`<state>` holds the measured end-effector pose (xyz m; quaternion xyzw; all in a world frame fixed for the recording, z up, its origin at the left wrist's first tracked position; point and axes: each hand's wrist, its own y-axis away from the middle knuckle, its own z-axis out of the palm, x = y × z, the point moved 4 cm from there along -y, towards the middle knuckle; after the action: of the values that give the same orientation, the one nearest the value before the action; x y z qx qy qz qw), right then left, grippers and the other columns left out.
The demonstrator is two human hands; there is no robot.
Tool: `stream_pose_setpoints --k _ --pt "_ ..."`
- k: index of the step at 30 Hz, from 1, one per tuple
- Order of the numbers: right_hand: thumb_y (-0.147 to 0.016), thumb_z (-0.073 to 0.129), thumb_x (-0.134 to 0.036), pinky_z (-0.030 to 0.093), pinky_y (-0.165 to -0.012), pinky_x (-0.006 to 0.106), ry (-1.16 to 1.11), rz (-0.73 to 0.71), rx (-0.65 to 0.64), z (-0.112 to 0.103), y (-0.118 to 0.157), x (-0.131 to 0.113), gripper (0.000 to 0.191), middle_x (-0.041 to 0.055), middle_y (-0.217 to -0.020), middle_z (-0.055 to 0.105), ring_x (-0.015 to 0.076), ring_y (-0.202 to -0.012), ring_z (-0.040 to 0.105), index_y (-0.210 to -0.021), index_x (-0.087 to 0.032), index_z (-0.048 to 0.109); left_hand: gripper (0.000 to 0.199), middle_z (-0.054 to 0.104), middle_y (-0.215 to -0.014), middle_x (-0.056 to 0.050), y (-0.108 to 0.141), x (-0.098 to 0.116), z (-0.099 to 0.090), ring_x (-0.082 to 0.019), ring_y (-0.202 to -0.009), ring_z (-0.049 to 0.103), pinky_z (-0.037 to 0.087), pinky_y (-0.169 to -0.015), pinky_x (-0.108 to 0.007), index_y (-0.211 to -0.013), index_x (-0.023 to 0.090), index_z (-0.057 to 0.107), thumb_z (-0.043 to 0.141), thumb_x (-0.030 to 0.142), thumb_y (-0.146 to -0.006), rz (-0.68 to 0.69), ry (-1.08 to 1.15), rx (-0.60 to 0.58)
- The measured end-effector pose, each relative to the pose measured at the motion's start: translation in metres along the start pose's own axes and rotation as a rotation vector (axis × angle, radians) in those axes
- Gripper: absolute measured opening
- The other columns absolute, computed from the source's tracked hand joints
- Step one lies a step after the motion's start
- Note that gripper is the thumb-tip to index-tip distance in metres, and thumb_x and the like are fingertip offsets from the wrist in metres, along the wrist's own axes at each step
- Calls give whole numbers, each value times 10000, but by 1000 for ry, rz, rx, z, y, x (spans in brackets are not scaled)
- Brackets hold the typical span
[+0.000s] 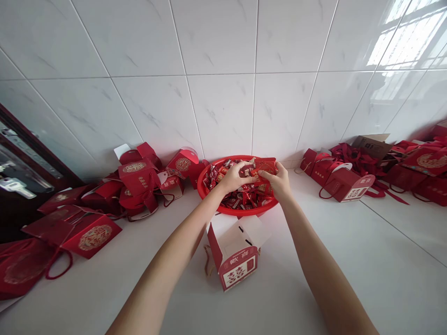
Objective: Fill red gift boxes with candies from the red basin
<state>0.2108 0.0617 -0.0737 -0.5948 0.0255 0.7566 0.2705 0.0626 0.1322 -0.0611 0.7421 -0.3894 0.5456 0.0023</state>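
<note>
A round red basin (237,212) full of wrapped sweets (240,201) stands against the tiled wall. Over its right part my right hand (278,180) holds a red packet (266,166), thumb across its front. My left hand (238,177) is over the middle of the basin, its fingers curved together at the packet's left side; whether they grip the packet or a sweet beside it is hard to make out. Between my forearms, in front of the basin, an open red and white gift box (239,270) with a cord handle sits with its flaps up.
Red gift boxes (94,235) are heaped on the left of the white table (195,307). More red boxes (349,186), ribbons and a brown carton (372,145) lie along the wall at right. A dark-framed cabinet (26,153) stands far left.
</note>
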Motion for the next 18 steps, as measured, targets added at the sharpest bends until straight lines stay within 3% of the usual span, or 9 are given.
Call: stream_pose_setpoints --k 7,13,18 --pt "-608 846 -343 594 -682 358 -62 21 -18 2 -1 0 338 13 -810 754 209 -741 707 -841 -211 639 459 643 -1346 -87 1 2 -4 -271 -1257 593 497 -1040 -401 -1191 203 640 781 239 -756 -17 58 79" --pt "-622 868 -311 604 -669 341 -92 54 -158 4 -1 3 341 0 -817 745 196 -727 711 -861 -212 646 479 644 -1336 -102 2 1 -5 -268 -1233 607 513 -1021 -396 -1193 199 619 782 252 -745 -10 104 113" --pt "-616 885 -301 616 -674 372 -89 66 -191 4 -1 3 363 6 -828 748 209 -718 719 -877 -207 651 465 683 -1256 -96 1 3 -5 -261 -1151 651 542 -968 -401 -1189 194 609 751 273 -754 9 117 101"
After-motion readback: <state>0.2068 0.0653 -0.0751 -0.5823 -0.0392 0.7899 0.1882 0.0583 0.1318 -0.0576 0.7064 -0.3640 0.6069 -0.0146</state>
